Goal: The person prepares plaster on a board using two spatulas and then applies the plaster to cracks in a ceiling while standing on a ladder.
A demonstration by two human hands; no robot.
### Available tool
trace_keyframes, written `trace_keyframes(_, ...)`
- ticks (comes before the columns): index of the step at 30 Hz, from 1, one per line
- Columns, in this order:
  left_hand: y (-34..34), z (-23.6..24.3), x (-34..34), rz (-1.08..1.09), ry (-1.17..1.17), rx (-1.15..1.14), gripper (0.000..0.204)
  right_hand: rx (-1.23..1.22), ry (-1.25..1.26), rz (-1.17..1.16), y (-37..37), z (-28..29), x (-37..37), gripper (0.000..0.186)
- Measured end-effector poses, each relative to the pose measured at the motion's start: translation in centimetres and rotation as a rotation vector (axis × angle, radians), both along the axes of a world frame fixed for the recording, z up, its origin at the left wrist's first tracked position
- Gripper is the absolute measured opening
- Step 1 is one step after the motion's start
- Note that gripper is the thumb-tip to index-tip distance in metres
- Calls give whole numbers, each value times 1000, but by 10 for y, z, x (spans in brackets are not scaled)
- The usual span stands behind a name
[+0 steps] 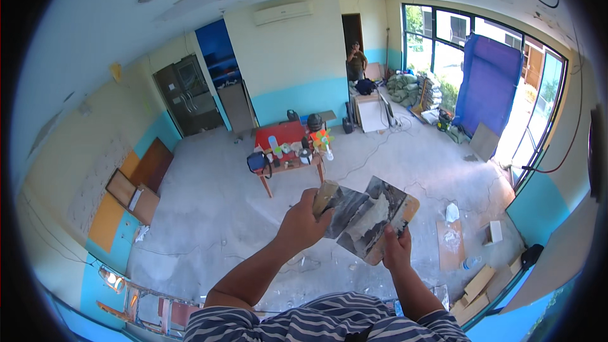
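My left hand (303,220) is closed around the tan handle of a wide putty knife (347,210). Its grey blade, smeared with filler, points right. Closed on the lower right edge of a broad rectangular scraper (361,233) is my right hand (396,248). This scraper has a tan strip along its right side. A pale lump of putty (373,216) spreads over its dark face. Both tools are held in front of me above the floor, and the knife's blade overlaps or touches the scraper's upper left part; which one I cannot tell.
A red table (278,134) loaded with bottles and tools stands ahead. Sacks (405,88) are piled by the windows, near a hanging blue sheet (491,85). Cables cross the floor (209,196). A person (356,60) stands in the far doorway. Cardboard pieces (478,284) lie lower right.
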State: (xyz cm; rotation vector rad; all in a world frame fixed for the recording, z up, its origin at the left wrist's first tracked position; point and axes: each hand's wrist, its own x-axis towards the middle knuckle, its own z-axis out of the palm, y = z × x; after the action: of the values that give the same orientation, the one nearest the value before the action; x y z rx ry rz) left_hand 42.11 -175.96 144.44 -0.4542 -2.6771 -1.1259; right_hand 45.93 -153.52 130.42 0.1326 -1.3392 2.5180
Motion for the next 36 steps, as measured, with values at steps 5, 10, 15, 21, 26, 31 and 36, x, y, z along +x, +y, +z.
trace_keyframes(5,-38,39,-72,190,530,212,51,-190,24,-6,-4,20,5,43)
trace_keyframes(10,-99,195,-136,102,767,896,54,-225,-100,-17,0,19,5,46)
trace_keyframes(15,-129,365,-172,-586,760,1349,52,-176,-97,-122,10,5,18,50)
trace_keyframes(21,-87,479,-153,-782,833,1551,43,28,-268,-226,67,-53,59,54)
trace_keyframes(26,-57,539,-117,-828,807,1643,42,63,-273,-323,79,-54,66,55)
trace_keyframes(31,-39,566,-108,-914,828,1614,46,622,-158,-523,92,-53,88,57)
trace_keyframes(36,-19,559,-102,-630,745,1559,53,491,-197,-573,105,-75,105,56)
